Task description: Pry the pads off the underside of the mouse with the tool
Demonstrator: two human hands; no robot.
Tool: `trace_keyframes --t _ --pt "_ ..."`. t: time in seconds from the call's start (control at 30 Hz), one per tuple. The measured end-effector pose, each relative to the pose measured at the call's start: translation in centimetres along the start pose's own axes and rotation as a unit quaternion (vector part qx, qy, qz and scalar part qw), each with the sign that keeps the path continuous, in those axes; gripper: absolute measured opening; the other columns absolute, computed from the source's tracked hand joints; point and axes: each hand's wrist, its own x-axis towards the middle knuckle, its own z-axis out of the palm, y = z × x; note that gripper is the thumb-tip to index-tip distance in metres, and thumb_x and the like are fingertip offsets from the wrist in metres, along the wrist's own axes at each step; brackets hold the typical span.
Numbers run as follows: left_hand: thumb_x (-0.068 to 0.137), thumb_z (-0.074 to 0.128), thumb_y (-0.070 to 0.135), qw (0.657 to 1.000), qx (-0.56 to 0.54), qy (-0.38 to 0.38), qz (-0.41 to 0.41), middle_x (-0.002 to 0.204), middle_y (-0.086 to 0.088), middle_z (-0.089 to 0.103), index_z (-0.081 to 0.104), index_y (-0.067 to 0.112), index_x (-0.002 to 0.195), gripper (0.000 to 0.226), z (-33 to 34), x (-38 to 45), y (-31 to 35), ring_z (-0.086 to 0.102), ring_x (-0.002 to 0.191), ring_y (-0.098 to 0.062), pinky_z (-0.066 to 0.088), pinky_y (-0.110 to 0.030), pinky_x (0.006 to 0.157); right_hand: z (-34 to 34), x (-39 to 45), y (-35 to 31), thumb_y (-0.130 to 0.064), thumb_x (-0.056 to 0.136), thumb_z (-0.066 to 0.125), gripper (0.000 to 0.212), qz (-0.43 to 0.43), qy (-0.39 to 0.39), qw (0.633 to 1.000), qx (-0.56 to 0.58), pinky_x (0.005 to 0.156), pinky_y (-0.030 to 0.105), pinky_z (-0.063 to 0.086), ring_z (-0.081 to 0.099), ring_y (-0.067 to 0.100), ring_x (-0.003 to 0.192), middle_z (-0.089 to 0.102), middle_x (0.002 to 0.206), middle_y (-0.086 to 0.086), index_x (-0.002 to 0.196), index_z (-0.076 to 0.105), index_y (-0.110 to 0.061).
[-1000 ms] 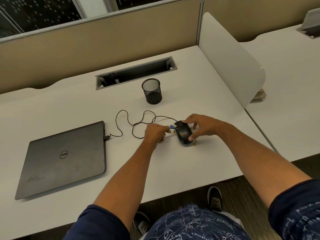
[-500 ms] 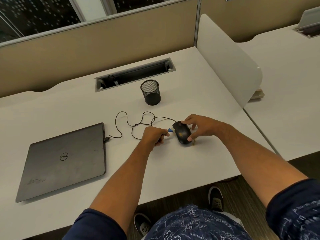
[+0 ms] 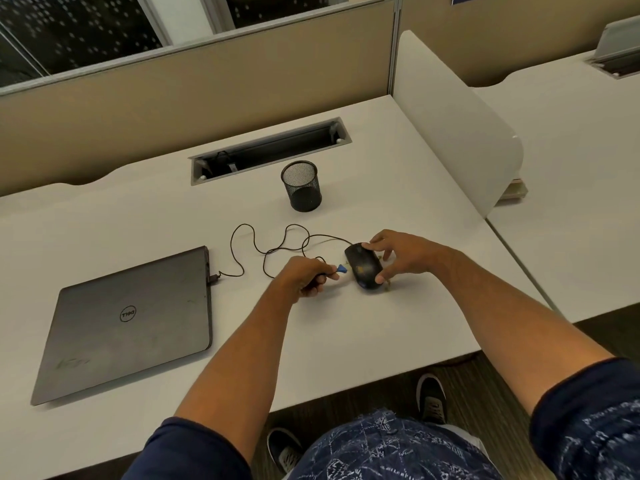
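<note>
A black wired mouse (image 3: 363,267) lies underside up on the white desk (image 3: 346,341), with a yellowish patch showing on it. My right hand (image 3: 403,254) grips it from the right, thumb at its near end and fingers over its far end. My left hand (image 3: 307,276) is closed around a small tool with a blue tip (image 3: 342,269). The tip points right and sits a short gap from the mouse's left side. The pads are too small to make out. The mouse's thin black cable (image 3: 277,244) loops away to the left.
A closed grey laptop (image 3: 128,323) lies at the left with the cable plugged into its right side. A black mesh pen cup (image 3: 302,186) stands behind the mouse. Behind it is a cable slot (image 3: 270,150). A white divider panel (image 3: 453,126) borders the desk's right side.
My left hand has drawn back to the left, so the blue tip that was at the mouse's far-left edge now stands off it. My right hand stays on the mouse.
</note>
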Motion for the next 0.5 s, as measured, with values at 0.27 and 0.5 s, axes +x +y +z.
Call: trace_keyframes --t 0.27,0.5 --pt "0.095 0.069 0.030 0.998 0.021 0.031 0.050 0.062 -0.004 0.058 0.079 0.006 0.092 0.026 1.7 0.3 0.6 0.052 0.050 -0.012 0.050 -0.022 0.054 0.2 0.2 0.5 -0.043 0.070 0.089 0.093 0.002 0.001 1.000 0.007 0.104 0.036 0.047 0.058 0.015 0.113 0.043 0.144 -0.008 0.152 0.047 -0.029" --pt "0.088 0.076 0.024 0.996 0.077 -0.053 0.001 0.054 -0.001 0.055 0.081 0.003 0.090 0.022 0.5 0.0 0.4 0.049 0.049 -0.012 0.046 -0.023 0.057 0.2 0.3 0.5 -0.041 0.073 0.088 0.091 0.001 0.001 1.000 0.004 0.101 0.032 0.045 0.057 0.016 0.115 0.042 0.144 -0.007 0.153 0.045 -0.027"
